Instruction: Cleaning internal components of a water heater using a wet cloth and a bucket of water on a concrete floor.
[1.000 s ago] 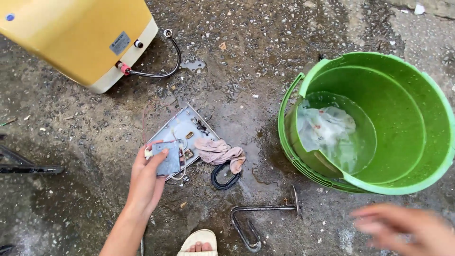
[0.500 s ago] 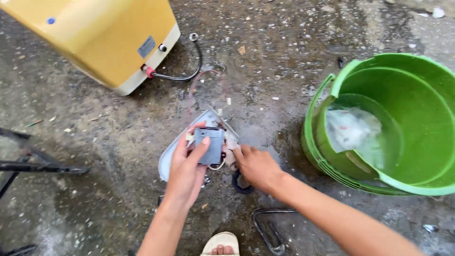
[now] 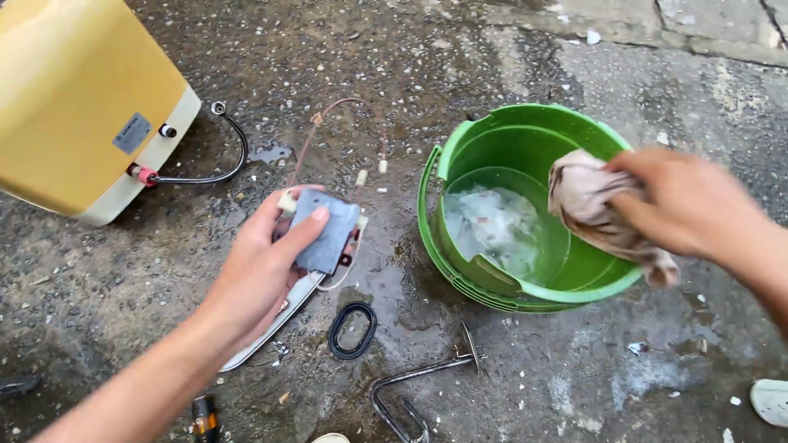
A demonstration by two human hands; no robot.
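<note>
My left hand grips a small grey box-shaped electrical part with thin wires, raised above a white cover plate lying on wet concrete. My right hand holds a wet pinkish rag over the rim of a green bucket. The bucket holds water and a pale cloth.
A yellow and cream water heater tank with a black hose lies at the upper left. A black rubber ring and a bent metal heating element lie on the ground in front. Loose reddish wires trail beyond the plate.
My right hand picked the rag up off the ground and carried it right, over the bucket. My left hand lifted the grey part higher off the plate. The view shifted right.
</note>
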